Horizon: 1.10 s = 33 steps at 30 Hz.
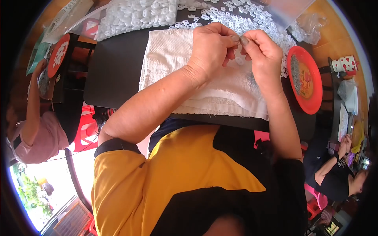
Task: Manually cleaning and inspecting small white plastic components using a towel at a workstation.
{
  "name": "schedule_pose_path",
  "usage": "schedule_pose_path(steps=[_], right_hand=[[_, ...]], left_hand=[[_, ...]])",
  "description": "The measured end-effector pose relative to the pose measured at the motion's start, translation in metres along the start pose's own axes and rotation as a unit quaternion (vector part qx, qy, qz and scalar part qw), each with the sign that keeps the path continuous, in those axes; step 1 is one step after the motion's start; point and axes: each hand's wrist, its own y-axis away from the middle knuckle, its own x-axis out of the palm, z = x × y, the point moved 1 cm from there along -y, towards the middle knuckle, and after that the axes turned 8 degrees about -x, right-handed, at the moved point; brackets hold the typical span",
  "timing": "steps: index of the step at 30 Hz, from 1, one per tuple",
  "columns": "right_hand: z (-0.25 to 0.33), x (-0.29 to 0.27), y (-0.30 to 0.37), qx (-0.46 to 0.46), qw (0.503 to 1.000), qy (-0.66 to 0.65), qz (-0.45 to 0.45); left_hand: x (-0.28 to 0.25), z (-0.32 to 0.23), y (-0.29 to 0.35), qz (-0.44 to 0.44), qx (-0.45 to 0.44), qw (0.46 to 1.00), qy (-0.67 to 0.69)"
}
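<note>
My left hand and my right hand meet over a white towel on the dark table. Thumb and fingers are pinched on both, with the fingertips almost touching. What they grip is too small or too hidden to name. Just below the fingertips a small pale piece shows against the towel. Beyond my hands spreads a heap of small white oval plastic pieces with holes. To the right of my right hand, a red plate holds many small grey parts.
A clear bag of white oval pieces lies at the far left of the table. Crumpled clear plastic sits at the far right. One person works at the left, another at the right.
</note>
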Motion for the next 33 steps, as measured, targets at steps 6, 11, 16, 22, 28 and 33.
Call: schedule_pose_path(steps=[6, 11, 16, 22, 28, 33], right_hand=[[0.003, -0.03, -0.005, -0.041, 0.981, 0.184, 0.048], [0.01, -0.028, 0.0, -0.115, 0.936, 0.293, 0.156], [0.008, -0.021, 0.004, -0.092, 0.879, 0.416, 0.213], [0.004, -0.009, 0.009, -0.135, 0.857, 0.436, 0.239], [0.009, -0.011, 0.004, -0.193, 0.884, 0.37, 0.211], [-0.001, -0.007, 0.005, -0.258, 0.842, 0.414, 0.23]], left_hand=[[-0.008, -0.002, -0.013, 0.017, -0.016, 0.999, 0.034], [-0.015, -0.002, -0.018, 0.03, -0.06, 0.996, 0.064], [-0.015, -0.002, -0.019, 0.051, -0.062, 0.993, 0.089], [-0.015, -0.006, -0.017, 0.065, -0.063, 0.992, 0.087], [-0.014, -0.008, -0.014, 0.057, -0.053, 0.993, 0.091], [-0.016, -0.006, -0.016, 0.049, -0.05, 0.993, 0.097]])
